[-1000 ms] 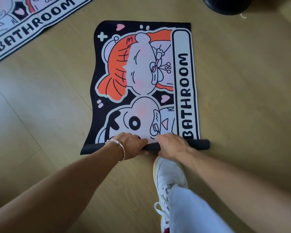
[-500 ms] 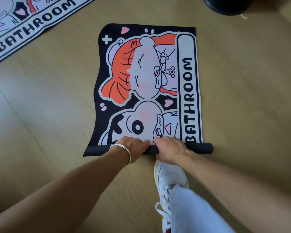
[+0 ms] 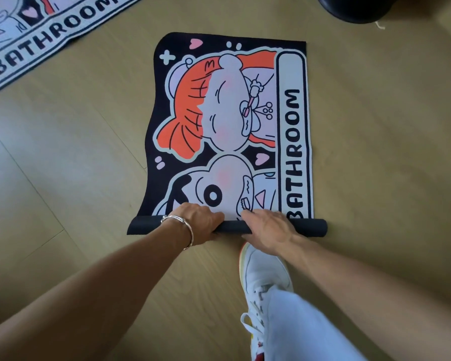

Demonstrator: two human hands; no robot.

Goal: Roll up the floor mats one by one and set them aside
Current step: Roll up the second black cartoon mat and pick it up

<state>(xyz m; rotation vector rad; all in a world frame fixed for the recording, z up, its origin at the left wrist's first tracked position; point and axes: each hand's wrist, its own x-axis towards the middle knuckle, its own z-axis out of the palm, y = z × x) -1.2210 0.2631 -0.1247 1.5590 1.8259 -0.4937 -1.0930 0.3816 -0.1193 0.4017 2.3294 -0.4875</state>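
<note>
The left hand (image 3: 197, 222), a bracelet (image 3: 185, 226) at its wrist, grips the roll (image 3: 309, 226): fingers curled over the top, thumb tucked under the near side. The right hand (image 3: 267, 225) lies palm-down on the roll just to the right, its fingers only slightly bent and reaching onto the printed face, so it presses rather than clasps. The 2 hands sit close together near the roll's middle, leaving both ends free.

The mat (image 3: 219, 126) lies on the floor (image 3: 76, 165) straight ahead, its near edge wound into a thin black tube; most of its length is flat beyond that. A shoe (image 3: 263, 272) stands just behind the roll.

This looks like the early part of rolling the 1st mat. The next move calls for pushing the tube away evenly, with equal pressure from both hands so the ends do not run skew, and keeping it tight. A second mat (image 3: 50, 35) lies flat at the far left, not yet rolled.
</note>
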